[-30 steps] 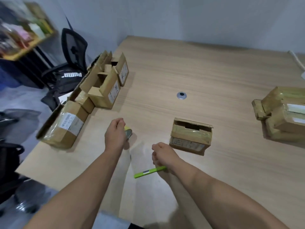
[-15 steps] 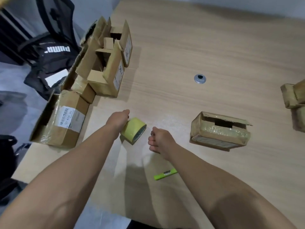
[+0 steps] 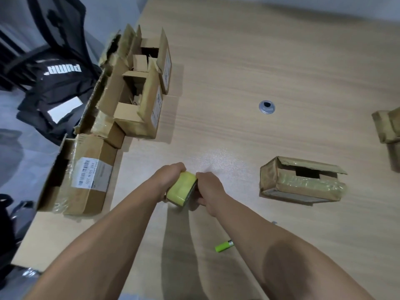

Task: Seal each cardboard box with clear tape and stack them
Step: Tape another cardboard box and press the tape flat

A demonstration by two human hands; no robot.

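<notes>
Tape roll (image 3: 182, 188), pale yellow-green, is clamped between both hands just above the near part of the wooden table (image 3: 238, 72). The left hand (image 3: 170, 178) curls over its left side and top. The right hand (image 3: 208, 189) closes on its right, open face, thumb up against the rim. The two hands nearly touch across the roll.

Near the right forearm, closer to the table's front edge, lies a green pen-like tool (image 3: 224, 247). To the right of the hands, apart from them, sits a small cardboard box (image 3: 300, 182) wrapped in glossy tape, with a dark gap under its upper flap. Left of the hands, at the table's left edge, a labelled box (image 3: 86, 176) lies with shiny tape over its sides. Behind it a little taped box (image 3: 108, 132) stands beside an open box (image 3: 134, 105) with raised flaps, and a second open box (image 3: 157, 59) is farther back. A round metal grommet (image 3: 266, 107) is set in the tabletop. At the right edge, part of another taped box (image 3: 386, 126) shows. Off the table to the left, a black bag (image 3: 62, 83) with white lettering is on a chair.
</notes>
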